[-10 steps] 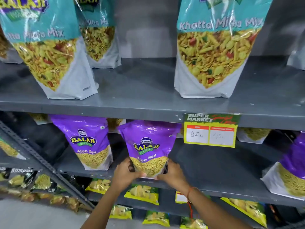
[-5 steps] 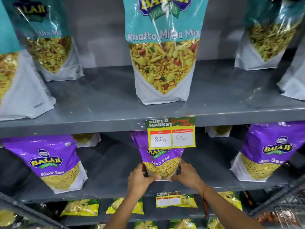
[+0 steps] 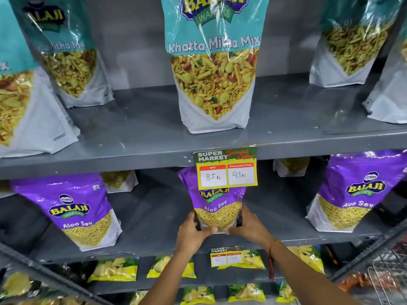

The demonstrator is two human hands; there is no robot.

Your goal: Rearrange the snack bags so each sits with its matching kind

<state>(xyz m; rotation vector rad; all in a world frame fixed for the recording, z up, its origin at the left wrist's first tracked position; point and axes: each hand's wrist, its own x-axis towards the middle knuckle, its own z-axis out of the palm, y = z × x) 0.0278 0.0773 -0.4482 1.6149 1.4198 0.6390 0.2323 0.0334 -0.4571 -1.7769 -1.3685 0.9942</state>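
Note:
A purple Aloo Sev bag (image 3: pixel 217 208) stands upright in the middle of the middle shelf (image 3: pixel 154 216), its top hidden behind a price tag (image 3: pixel 226 169). My left hand (image 3: pixel 192 233) grips its lower left corner and my right hand (image 3: pixel 251 227) grips its lower right corner. Two more purple Aloo Sev bags stand on the same shelf, one at the left (image 3: pixel 74 210) and one at the right (image 3: pixel 352 194). Teal Khatta Mitha Mix bags stand on the upper shelf, one in the centre (image 3: pixel 214 69) and one at the left (image 3: pixel 68 58).
More teal bags stand at the upper right (image 3: pixel 350 45) and far left (image 3: pixel 19 102). Small white-bottomed bags (image 3: pixel 120 180) sit at the back of the middle shelf. Yellow-green snack packs (image 3: pixel 114 269) fill the lower shelves. A wire basket (image 3: pixel 387 276) is at the lower right.
The view has shifted right and up, so the held purple bag now sits under the price tag. Both hands keep hold of the bag's lower corners.

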